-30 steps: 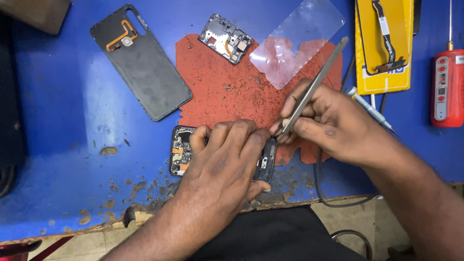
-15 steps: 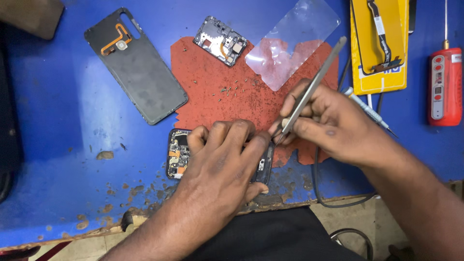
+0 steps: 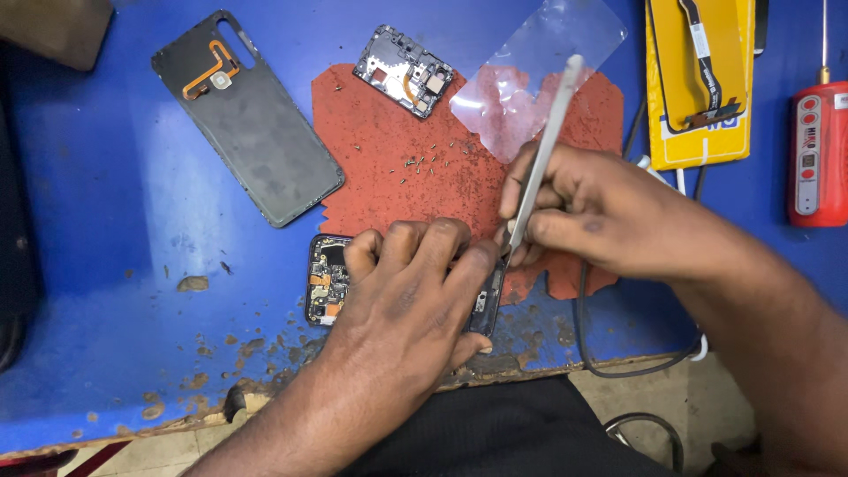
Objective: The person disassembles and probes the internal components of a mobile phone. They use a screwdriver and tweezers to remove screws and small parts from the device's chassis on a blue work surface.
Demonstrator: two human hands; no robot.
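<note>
Head view: your right hand point(image 3: 601, 212) pinches metal tweezers point(image 3: 541, 150), tips down at the opened phone point(image 3: 329, 278) by your left fingertips. Your left hand point(image 3: 411, 296) lies flat over the phone, pressing it to the blue bench point(image 3: 106, 265) at the near edge of the red mat point(image 3: 389, 141). Loose screws point(image 3: 428, 162) dot the mat. Beyond it: a back cover point(image 3: 252, 132), an inner frame point(image 3: 405, 71), clear film point(image 3: 530, 62), a yellow tray point(image 3: 698, 79), and a red tool point(image 3: 817, 150).
</note>
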